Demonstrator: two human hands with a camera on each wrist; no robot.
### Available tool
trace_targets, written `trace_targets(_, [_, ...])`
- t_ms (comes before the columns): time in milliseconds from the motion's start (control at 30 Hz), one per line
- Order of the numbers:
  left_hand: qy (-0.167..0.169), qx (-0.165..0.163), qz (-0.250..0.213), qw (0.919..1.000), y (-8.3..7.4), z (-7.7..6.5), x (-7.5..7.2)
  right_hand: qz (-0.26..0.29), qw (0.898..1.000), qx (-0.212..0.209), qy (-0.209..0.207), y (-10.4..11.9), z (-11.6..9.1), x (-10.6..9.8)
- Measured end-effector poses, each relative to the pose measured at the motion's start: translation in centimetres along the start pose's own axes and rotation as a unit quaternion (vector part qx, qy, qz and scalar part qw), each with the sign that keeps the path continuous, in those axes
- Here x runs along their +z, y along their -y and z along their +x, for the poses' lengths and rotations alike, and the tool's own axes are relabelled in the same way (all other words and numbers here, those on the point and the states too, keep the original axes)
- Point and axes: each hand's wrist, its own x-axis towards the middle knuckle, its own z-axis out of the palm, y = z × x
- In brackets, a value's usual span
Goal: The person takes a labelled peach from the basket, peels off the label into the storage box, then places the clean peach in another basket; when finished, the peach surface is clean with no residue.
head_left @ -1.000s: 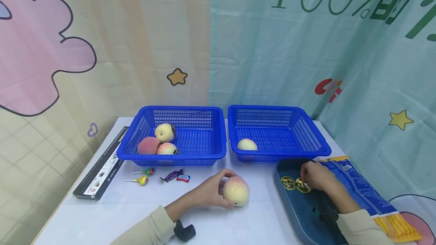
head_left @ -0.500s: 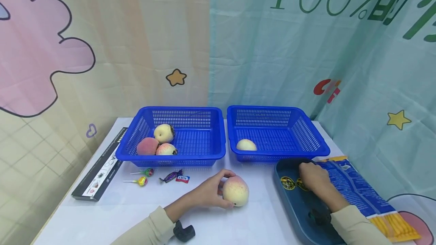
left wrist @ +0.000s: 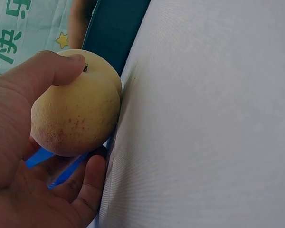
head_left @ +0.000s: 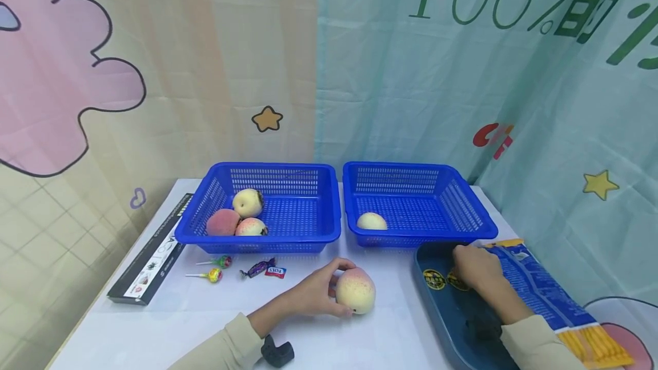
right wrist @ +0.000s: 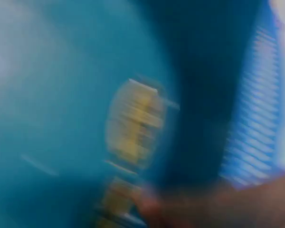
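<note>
On the white table my left hand (head_left: 321, 290) grips a large pale yellow peach (head_left: 356, 291) with a pink blush. In the left wrist view the thumb lies across the peach (left wrist: 78, 111) near its dark stem spot, with fingers under the other side. My right hand (head_left: 478, 267) reaches down into a dark teal tray (head_left: 434, 316), fingers curled at one of two round gold-and-black pieces (head_left: 457, 280). The other round piece (head_left: 434, 279) lies beside it. In the blurred right wrist view a fingertip overlaps the nearer piece (right wrist: 116, 197); I cannot tell if it is pinched.
A blue basket (head_left: 257, 243) at back left holds several peach-like fruits; another blue basket (head_left: 421, 238) holds a pale fruit. Two lollipops (head_left: 214, 274), a purple candy (head_left: 259, 268) and a small red-blue packet (head_left: 275, 272) lie in front. A dark box (head_left: 149, 256) and a blue-yellow bag (head_left: 545, 290) flank them.
My right hand has shifted slightly left and now covers more of the nearer round piece. My left hand keeps its grip on the peach in the same place.
</note>
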Motion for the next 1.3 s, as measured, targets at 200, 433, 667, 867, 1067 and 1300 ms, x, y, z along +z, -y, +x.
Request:
trace_targets(200, [0.007,-0.005,-0.011,0.9999,-0.1,0.0,0.0,0.292,0.944,-0.148,-0.035,-4.0,-0.4,-4.2])
trace_targets(433, [0.003,-0.001,-0.010,0.9999,0.1,0.1,-0.2,0.252,0.959,-0.045,-0.123,-9.1,1.1,-5.4])
trace_targets(667, [0.003,0.012,-0.012,0.9998,0.3,0.1,0.2,0.288,0.957,-0.025,-0.032,-11.6,1.3,-3.2])
trace_targets(867, [-0.013,0.040,0.034,0.9985,-1.3,0.3,0.3,0.304,0.951,-0.033,-0.041,-12.2,1.6,-2.5])
trace_targets(1067, [-0.036,0.105,0.061,0.9919,-7.7,2.8,-1.9,0.299,0.953,-0.036,-0.044,-12.5,1.9,-2.4])
trace_targets(1300, [-0.051,0.111,0.076,0.9896,-11.9,11.5,-8.2,0.286,0.957,-0.025,-0.039,-12.3,1.6,-2.5])
